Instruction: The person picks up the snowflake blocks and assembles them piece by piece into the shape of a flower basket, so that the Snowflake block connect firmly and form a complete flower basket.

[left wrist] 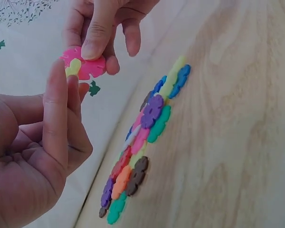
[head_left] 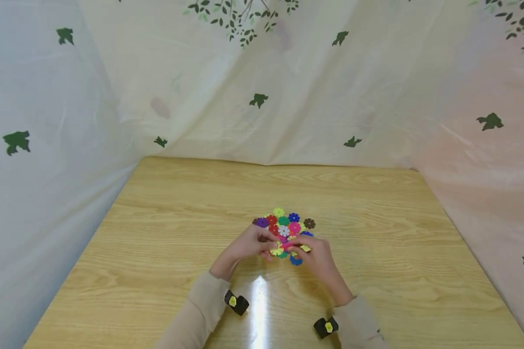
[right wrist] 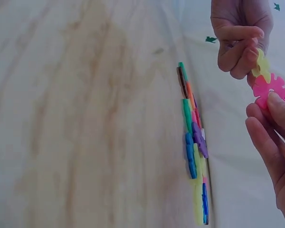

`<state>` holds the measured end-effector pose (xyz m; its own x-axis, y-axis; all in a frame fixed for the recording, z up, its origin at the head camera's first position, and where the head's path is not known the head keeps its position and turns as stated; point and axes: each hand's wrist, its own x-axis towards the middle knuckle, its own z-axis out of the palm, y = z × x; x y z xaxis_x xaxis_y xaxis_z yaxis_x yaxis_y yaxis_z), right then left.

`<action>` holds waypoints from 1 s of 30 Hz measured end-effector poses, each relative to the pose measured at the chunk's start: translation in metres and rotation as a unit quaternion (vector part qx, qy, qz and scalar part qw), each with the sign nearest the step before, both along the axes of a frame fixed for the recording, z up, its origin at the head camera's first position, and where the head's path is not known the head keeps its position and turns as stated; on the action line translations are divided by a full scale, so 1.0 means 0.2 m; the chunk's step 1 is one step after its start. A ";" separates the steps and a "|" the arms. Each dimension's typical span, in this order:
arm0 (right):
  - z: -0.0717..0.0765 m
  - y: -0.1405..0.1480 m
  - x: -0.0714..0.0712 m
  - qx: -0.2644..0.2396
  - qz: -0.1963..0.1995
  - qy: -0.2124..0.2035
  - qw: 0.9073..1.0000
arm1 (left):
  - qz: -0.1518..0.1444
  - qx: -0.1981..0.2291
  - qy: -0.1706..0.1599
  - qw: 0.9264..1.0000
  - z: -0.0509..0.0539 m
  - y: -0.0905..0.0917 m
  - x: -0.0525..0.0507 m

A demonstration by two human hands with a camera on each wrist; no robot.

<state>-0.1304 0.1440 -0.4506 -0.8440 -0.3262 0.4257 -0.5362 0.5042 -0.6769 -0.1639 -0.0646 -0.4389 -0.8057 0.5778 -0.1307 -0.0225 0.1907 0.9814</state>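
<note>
My left hand (head_left: 250, 243) pinches a yellow notched plastic disc (right wrist: 261, 65), shaped like a flower. A pink disc of the same kind (left wrist: 94, 68) is pinched between thumb and fingers of my right hand (head_left: 319, 256). The two discs meet edge to edge at an angle in the right wrist view; whether their slots are locked together, I cannot tell. Both hands hold them above the table, in front of a loose spread of flower discs, among them a white one (head_left: 283, 230), a purple one (left wrist: 152, 111) and a brown one (head_left: 309, 223). My fingers partly cover the yellow disc.
The wooden table (head_left: 179, 203) reaches back to a pale curtain (head_left: 218, 111) printed with leaves and green birds, which also hangs along both sides. A black wrist strap (head_left: 237, 303) is on the left sleeve, and another black strap (head_left: 325, 327) is on the right.
</note>
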 end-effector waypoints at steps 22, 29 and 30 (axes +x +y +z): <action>-0.01 -0.02 -0.15 0.275 -0.052 -0.142 0.950 | 0.046 -0.023 -0.019 0.999 -0.05 -0.06 0.01; 0.00 0.03 -0.13 0.090 -0.064 -0.231 0.967 | 0.048 -0.019 -0.016 0.999 -0.07 -0.05 0.02; 0.00 0.04 -0.12 0.055 -0.065 -0.250 0.964 | 0.047 -0.017 -0.016 0.999 -0.07 -0.05 0.02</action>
<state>-0.1554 0.1514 -0.4505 -0.9718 -0.2232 -0.0762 -0.0838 0.6290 -0.7728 -0.1600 -0.0755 -0.4523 -0.8518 0.4938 -0.1747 -0.0724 0.2194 0.9729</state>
